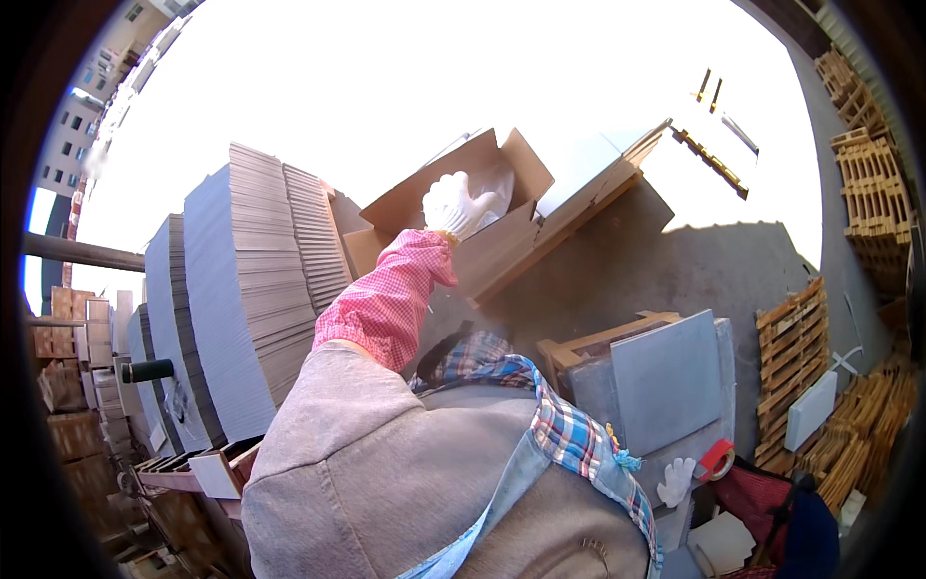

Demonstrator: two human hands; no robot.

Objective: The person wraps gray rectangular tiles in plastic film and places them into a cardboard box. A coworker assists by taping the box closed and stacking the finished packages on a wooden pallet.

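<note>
Your left hand, in a white glove and with a pink checked sleeve behind it, is stretched forward to the open cardboard box. The box is in front of you, in the upper middle of the view, with its flaps raised. Your fingers look a little bent and the thumb stands apart from them, near some clear plastic inside the box; I cannot tell whether the hand is clamped on it. Left of the box stand tall stacks of grey sheets. At the lower right, a second white glove is beside a red tape roll; your body hides much there, so I cannot tell if your right hand is in it.
</note>
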